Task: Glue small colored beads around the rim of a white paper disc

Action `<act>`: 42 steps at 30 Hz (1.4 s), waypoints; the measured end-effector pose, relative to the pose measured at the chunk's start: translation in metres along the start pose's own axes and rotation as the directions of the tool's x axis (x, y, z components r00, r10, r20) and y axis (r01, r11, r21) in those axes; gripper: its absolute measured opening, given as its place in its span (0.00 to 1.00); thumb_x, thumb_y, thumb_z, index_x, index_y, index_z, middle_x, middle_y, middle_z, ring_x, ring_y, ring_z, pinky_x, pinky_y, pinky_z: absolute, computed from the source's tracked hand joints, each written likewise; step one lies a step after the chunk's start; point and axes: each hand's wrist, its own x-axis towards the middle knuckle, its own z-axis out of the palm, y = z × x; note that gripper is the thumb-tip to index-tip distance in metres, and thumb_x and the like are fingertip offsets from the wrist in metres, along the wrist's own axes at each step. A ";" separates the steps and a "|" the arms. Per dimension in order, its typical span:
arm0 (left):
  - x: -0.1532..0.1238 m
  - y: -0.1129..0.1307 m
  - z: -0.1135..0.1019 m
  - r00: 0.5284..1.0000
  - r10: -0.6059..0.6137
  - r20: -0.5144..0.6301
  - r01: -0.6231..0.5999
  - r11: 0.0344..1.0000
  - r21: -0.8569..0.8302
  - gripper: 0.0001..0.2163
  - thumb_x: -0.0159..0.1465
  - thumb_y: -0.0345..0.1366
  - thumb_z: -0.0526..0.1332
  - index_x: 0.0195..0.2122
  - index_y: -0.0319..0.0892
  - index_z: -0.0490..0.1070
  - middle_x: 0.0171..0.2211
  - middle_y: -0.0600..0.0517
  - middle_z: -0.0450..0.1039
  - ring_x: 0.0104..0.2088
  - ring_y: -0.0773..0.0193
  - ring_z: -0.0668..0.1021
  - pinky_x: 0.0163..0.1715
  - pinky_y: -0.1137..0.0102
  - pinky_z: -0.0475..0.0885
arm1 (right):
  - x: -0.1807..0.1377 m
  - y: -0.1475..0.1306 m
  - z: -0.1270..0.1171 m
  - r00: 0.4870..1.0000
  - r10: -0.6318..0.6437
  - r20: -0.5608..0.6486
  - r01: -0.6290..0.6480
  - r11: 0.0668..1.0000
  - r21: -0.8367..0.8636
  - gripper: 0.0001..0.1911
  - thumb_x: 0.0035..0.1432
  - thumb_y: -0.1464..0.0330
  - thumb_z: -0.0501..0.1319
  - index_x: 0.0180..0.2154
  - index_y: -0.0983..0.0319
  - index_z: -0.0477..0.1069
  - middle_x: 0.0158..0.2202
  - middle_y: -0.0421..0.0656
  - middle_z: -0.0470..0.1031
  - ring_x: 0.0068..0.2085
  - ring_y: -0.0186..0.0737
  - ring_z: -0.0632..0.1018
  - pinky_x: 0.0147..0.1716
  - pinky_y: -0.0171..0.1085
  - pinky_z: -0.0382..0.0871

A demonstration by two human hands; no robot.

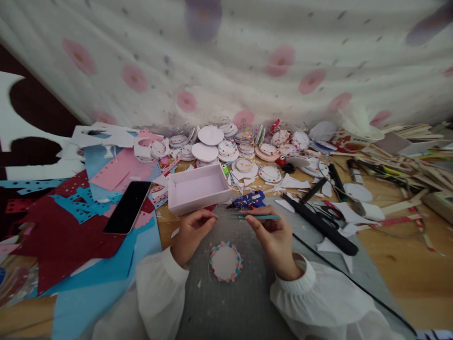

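teal tweezers [255,216] horizontal, tips leftward, right hand [274,238] gripping

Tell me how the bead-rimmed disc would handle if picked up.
The disc looks thin and flat, so probably light and slightly bendy. Lying flat on the mat, it shouldn't roll. Its rim dots may come off if rubbed.

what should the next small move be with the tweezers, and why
Probably bring the tweezers down to the round disc: the right hand holds them level, tips meeting the pinched fingertips of the left hand, and the disc lies on the mat below.
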 end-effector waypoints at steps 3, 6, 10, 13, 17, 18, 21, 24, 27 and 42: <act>-0.001 0.003 0.001 1.000 0.008 0.017 -0.008 1.000 0.016 0.06 0.55 0.37 0.65 0.30 0.39 0.76 0.30 0.51 0.75 0.32 0.65 0.75 0.33 0.74 0.69 | -0.002 0.000 0.000 1.000 0.016 0.017 -0.015 1.000 -0.022 0.05 0.52 0.65 0.68 0.30 0.60 0.75 0.29 0.42 0.79 0.26 0.35 0.76 0.21 0.32 0.66; -0.001 0.004 0.002 1.000 0.019 0.019 -0.019 1.000 0.023 0.06 0.54 0.37 0.66 0.29 0.39 0.76 0.29 0.51 0.76 0.32 0.64 0.75 0.33 0.73 0.69 | -0.004 -0.001 0.001 1.000 0.022 0.022 -0.021 0.999 -0.050 0.06 0.51 0.64 0.68 0.30 0.60 0.75 0.28 0.43 0.79 0.28 0.37 0.77 0.22 0.32 0.66; -0.002 0.002 0.003 0.998 0.054 0.030 -0.055 0.997 0.046 0.06 0.54 0.36 0.66 0.30 0.39 0.77 0.31 0.49 0.77 0.33 0.62 0.76 0.35 0.71 0.71 | -0.004 0.000 0.001 1.000 0.018 0.019 -0.017 0.997 -0.077 0.07 0.51 0.64 0.68 0.29 0.60 0.75 0.27 0.44 0.79 0.28 0.38 0.77 0.20 0.32 0.65; -0.002 0.000 0.003 0.995 0.085 0.051 -0.088 0.994 0.061 0.06 0.56 0.36 0.65 0.30 0.39 0.78 0.32 0.49 0.77 0.34 0.62 0.77 0.35 0.71 0.71 | -0.003 0.002 0.002 1.000 -0.002 0.018 0.004 0.994 -0.111 0.07 0.51 0.64 0.68 0.29 0.60 0.75 0.26 0.43 0.78 0.25 0.36 0.76 0.19 0.32 0.64; -0.001 -0.004 0.002 0.987 0.127 0.094 -0.135 0.987 0.086 0.06 0.58 0.36 0.64 0.32 0.39 0.78 0.33 0.49 0.77 0.35 0.63 0.77 0.36 0.71 0.71 | -0.002 0.005 0.001 0.999 0.000 0.037 0.005 0.991 -0.133 0.07 0.52 0.64 0.68 0.29 0.60 0.75 0.26 0.42 0.78 0.23 0.34 0.74 0.19 0.32 0.63; -0.001 -0.004 0.002 0.986 0.134 0.100 -0.143 0.986 0.089 0.06 0.59 0.36 0.64 0.33 0.40 0.78 0.33 0.49 0.77 0.35 0.63 0.77 0.36 0.72 0.71 | -0.002 0.005 0.001 0.999 0.002 0.041 0.004 0.991 -0.134 0.07 0.52 0.64 0.67 0.29 0.60 0.76 0.26 0.42 0.78 0.23 0.34 0.74 0.19 0.32 0.63; -0.002 -0.003 0.002 0.983 0.142 0.113 -0.154 0.983 0.104 0.06 0.59 0.35 0.63 0.33 0.39 0.78 0.33 0.49 0.76 0.35 0.63 0.76 0.35 0.72 0.71 | -0.002 0.006 0.002 0.999 -0.011 0.044 0.017 0.989 -0.148 0.08 0.52 0.63 0.67 0.29 0.61 0.76 0.25 0.42 0.77 0.22 0.33 0.72 0.18 0.31 0.62; -0.002 0.000 0.001 0.985 0.124 0.120 -0.139 0.982 0.129 0.06 0.59 0.35 0.63 0.33 0.39 0.78 0.32 0.49 0.76 0.35 0.63 0.76 0.34 0.72 0.70 | -0.001 0.007 0.003 0.999 -0.017 0.043 0.024 0.985 -0.172 0.08 0.52 0.63 0.67 0.27 0.61 0.75 0.23 0.41 0.76 0.21 0.33 0.71 0.17 0.31 0.60; -0.002 0.000 0.001 0.985 0.113 0.132 -0.131 0.982 0.138 0.07 0.60 0.36 0.63 0.33 0.39 0.78 0.32 0.49 0.75 0.34 0.63 0.75 0.33 0.72 0.70 | -0.001 0.007 0.004 0.999 -0.012 0.042 0.019 0.984 -0.177 0.08 0.52 0.63 0.67 0.27 0.61 0.75 0.23 0.41 0.76 0.21 0.34 0.72 0.16 0.31 0.61; -0.002 -0.003 0.002 0.991 0.105 0.083 -0.112 0.990 0.090 0.06 0.58 0.36 0.64 0.33 0.39 0.78 0.33 0.49 0.77 0.36 0.62 0.77 0.37 0.71 0.71 | -0.002 0.007 0.002 0.997 -0.017 0.069 0.028 0.985 -0.170 0.07 0.52 0.64 0.67 0.29 0.61 0.76 0.26 0.42 0.78 0.23 0.34 0.73 0.18 0.31 0.62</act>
